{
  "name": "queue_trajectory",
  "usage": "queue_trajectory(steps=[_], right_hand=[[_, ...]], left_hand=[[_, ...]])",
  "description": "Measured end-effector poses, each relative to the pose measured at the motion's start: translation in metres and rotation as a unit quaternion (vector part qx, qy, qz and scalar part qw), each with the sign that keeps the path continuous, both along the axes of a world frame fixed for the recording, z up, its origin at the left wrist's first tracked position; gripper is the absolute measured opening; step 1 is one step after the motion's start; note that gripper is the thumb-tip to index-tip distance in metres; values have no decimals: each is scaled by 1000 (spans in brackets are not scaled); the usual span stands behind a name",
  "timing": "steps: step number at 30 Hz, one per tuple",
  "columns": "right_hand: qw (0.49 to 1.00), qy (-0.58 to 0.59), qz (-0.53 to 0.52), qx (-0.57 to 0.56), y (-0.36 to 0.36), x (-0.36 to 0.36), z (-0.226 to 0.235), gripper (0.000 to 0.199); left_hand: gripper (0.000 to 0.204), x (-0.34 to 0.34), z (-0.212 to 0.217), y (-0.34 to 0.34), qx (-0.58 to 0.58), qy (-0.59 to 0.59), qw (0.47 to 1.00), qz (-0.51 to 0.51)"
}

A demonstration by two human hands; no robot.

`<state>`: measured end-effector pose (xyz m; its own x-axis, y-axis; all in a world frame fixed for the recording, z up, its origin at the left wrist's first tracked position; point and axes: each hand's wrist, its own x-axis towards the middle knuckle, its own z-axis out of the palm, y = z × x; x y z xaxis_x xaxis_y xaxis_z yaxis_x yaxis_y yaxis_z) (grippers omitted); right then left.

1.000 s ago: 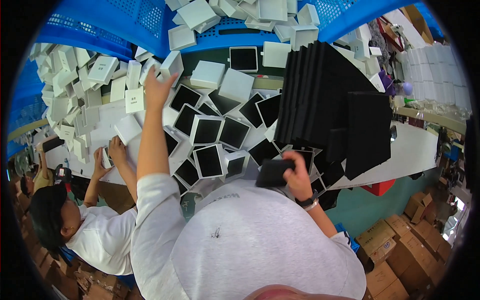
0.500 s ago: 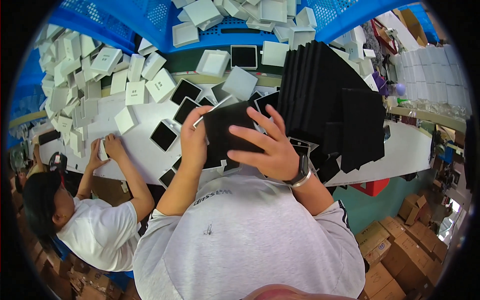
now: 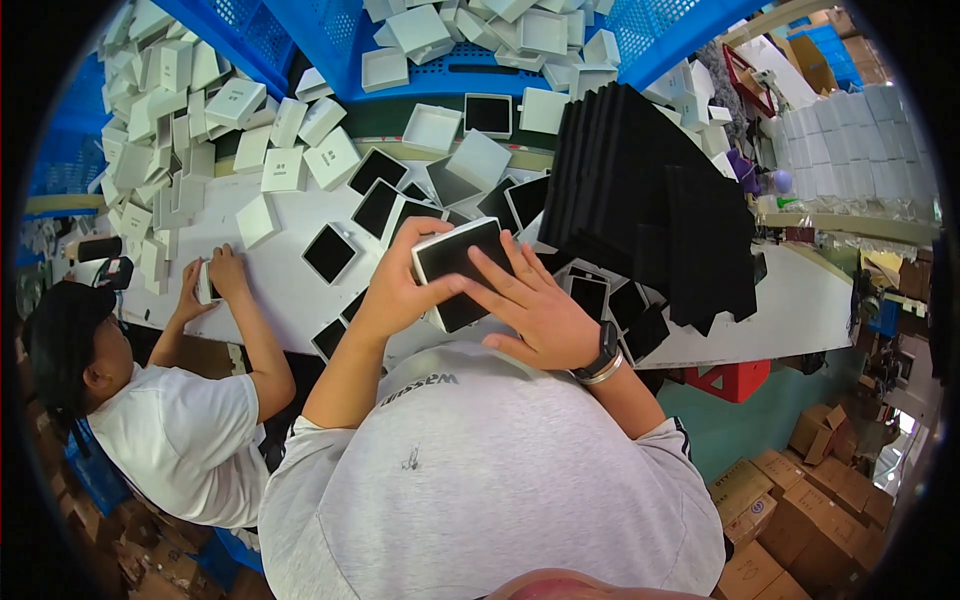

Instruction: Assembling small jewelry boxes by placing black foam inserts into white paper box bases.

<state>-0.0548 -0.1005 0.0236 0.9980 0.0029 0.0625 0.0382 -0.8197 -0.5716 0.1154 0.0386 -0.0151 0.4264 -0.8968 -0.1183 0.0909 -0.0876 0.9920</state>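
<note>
A small white box (image 3: 436,241) is gripped by my left hand (image 3: 393,285), thumb over its near side and fingers along its left edge. A black pad (image 3: 455,255) lies inside it, level with the rim. Across the pad rests my right hand (image 3: 548,325), its fingers stretched out and pressing on the surface. Around my hands lie several white boxes with black linings, such as one lined box (image 3: 329,254) to the left. A tall stack of black sheets (image 3: 610,170) stands just right of my hands.
White boxes (image 3: 283,170) pile up at the left. Behind, a blue crate (image 3: 330,45) holds more boxes. A co-worker (image 3: 170,400) on the left handles a small box. Wrapped white goods (image 3: 840,145) stand far right; cartons (image 3: 830,520) sit on the floor.
The black pad, earlier held between both hands over the box, now sits in the box. My right hand has flattened onto it, and the view has shifted slightly.
</note>
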Motion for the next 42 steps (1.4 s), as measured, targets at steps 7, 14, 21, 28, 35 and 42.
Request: queue_trajectory(steps=[7, 14, 21, 28, 35, 42], right_hand=[[743, 30, -244, 623, 4, -8, -40, 49], [790, -2, -300, 535, 15, 6, -65, 40], [785, 138, -219, 563, 18, 21, -58, 53], [753, 180, -204, 599, 9, 34, -71, 41], [767, 168, -278, 553, 4, 38, -87, 38], [872, 206, -224, 383, -1, 43, -72, 43]], left_hand=[[61, -4, 6, 7, 46, 79, 996, -14], [109, -19, 3, 19, 103, 117, 988, 4], [109, 0, -3, 28, 74, 59, 996, 5], [114, 7, -13, 23, 101, -80, 991, -24], [117, 19, -21, 9, 205, 146, 966, 67], [109, 16, -14, 9, 216, -78, 972, -39]])
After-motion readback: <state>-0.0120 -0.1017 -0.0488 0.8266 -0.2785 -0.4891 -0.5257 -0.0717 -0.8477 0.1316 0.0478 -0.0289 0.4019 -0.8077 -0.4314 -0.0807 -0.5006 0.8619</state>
